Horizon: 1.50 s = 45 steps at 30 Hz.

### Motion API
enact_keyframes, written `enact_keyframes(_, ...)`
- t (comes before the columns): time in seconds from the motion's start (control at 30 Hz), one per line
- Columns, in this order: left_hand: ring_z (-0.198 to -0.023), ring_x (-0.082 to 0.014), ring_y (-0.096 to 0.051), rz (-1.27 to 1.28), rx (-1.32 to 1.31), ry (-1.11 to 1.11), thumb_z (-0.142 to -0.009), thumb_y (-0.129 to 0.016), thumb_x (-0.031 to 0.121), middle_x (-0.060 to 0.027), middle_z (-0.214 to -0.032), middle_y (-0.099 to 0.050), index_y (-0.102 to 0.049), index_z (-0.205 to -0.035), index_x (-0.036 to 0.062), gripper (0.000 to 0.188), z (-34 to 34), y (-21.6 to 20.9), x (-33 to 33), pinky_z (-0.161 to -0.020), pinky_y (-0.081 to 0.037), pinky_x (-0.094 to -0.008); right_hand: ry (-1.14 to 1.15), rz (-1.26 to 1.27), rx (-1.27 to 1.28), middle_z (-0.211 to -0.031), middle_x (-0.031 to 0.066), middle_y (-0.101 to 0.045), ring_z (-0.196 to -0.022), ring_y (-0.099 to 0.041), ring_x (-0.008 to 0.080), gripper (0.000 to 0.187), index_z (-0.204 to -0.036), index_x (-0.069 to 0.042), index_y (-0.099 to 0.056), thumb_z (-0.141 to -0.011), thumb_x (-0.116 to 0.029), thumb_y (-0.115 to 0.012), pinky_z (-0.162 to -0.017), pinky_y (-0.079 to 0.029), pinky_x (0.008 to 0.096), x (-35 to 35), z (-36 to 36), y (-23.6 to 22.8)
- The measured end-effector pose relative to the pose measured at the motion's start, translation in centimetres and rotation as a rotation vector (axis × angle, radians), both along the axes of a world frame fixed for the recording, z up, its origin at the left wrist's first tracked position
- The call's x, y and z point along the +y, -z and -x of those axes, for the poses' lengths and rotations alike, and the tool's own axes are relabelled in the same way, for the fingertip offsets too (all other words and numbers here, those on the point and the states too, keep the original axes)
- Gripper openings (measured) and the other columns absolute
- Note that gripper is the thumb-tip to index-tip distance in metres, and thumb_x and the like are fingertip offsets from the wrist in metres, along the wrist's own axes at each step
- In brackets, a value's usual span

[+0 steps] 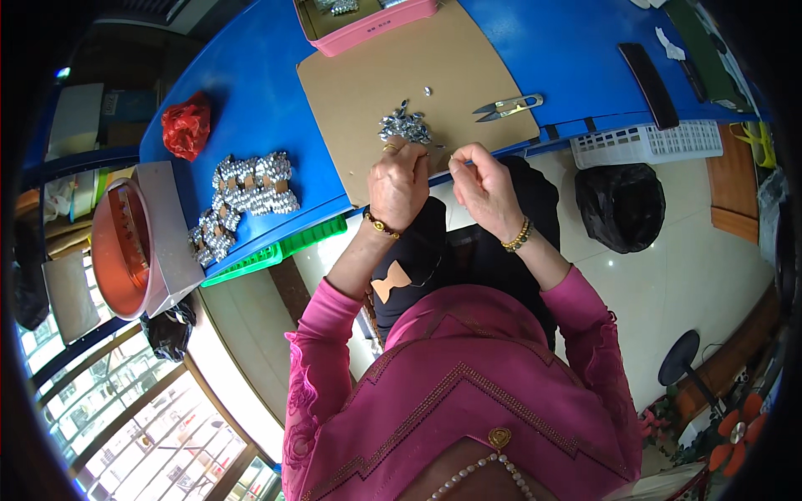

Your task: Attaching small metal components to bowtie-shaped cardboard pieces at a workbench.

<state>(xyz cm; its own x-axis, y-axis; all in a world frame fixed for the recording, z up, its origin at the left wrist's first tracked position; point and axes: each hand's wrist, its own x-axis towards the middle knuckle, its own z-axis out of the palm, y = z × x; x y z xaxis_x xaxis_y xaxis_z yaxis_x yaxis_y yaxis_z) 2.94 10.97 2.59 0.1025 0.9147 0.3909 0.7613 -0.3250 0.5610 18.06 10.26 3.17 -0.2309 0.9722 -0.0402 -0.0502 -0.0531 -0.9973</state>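
A pile of small shiny silver beads (404, 125) lies on a brown cardboard sheet (359, 92). At the pile's near edge my left hand (396, 185) is closed, its fingers bent downward and their tips partly hidden. To its right, just over the sheet's near edge, my right hand (486, 192) pinches thumb and forefinger together. Whatever is between the fingertips of either hand is too small to make out. One loose silver bead (428, 91) sits apart, beyond the pile. Thread snips (508, 108) with a metal body lie on the sheet's right side, blades pointing left.
Silver bead strands wound on cards (251, 185) and a red plastic bag (185, 127) lie left on the blue table (242, 83). A pink box (368, 32) stands at the back. Rightward are a dark bar (647, 85), white basket (643, 144) and black-lined bin (620, 204). A tan bow-shaped card (390, 282) rests on my lap.
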Motion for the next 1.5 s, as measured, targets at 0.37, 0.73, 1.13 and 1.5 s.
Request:
enact_keyframes(0.37, -0.057, -0.0097, -0.057, 0.684, -1.056, 0.008, -0.079, -0.059, 0.000, -0.0041, -0.070, -0.059, -0.055, -0.088, -0.0006, 0.009, 0.2, -1.4, -1.0, -0.046, -0.046, -0.0210, -0.036, -0.281, -0.310, -0.056, 0.0113, -0.054, -0.047, -0.056, 0.0220, 0.007, -0.087, -0.004, -0.052, -0.082, -0.008, -0.055, -0.042, -0.039, 0.0279, -0.1, 0.0, 0.1)
enact_keyframes(0.73, -0.059, -0.0112, -0.058, 0.633, -1.112, -0.003, -0.080, -0.057, 0.000, -0.0072, -0.075, -0.061, -0.055, -0.087, 0.0001, 0.008, 0.1, -1.2, -1.5, -0.049, -0.048, -0.0221, 0.008, -0.402, -0.340, -0.054, 0.0092, -0.052, -0.042, -0.047, 0.0095, 0.012, -0.092, -0.003, -0.057, -0.081, -0.003, -0.055, -0.040, -0.036, 0.0232, -0.3, 0.0, 0.5)
enact_keyframes(1.13, -0.060, -0.0111, -0.058, 0.661, -1.237, -0.024, -0.080, -0.057, 0.000, -0.0080, -0.076, -0.062, -0.056, -0.087, 0.0014, 0.008, 0.1, -1.2, -1.5, -0.050, -0.047, -0.0222, 0.029, -0.425, -0.330, -0.057, 0.0113, -0.054, -0.044, -0.052, 0.0139, 0.012, -0.093, -0.004, -0.058, -0.081, -0.003, -0.055, -0.042, -0.038, 0.0237, -0.3, 0.1, 0.5)
enact_keyframes(1.5, -0.058, -0.0106, -0.057, 0.691, -1.214, -0.030, -0.079, -0.058, 0.000, -0.0059, -0.073, -0.060, -0.056, -0.087, 0.0006, 0.008, -0.3, -1.4, -1.8, -0.049, -0.046, -0.0221, -0.009, -0.266, -0.207, -0.057, 0.0030, -0.052, -0.047, -0.048, 0.0059, 0.006, -0.089, -0.002, -0.050, -0.084, -0.004, -0.053, -0.043, -0.037, 0.0211, -0.4, 0.2, 1.2)
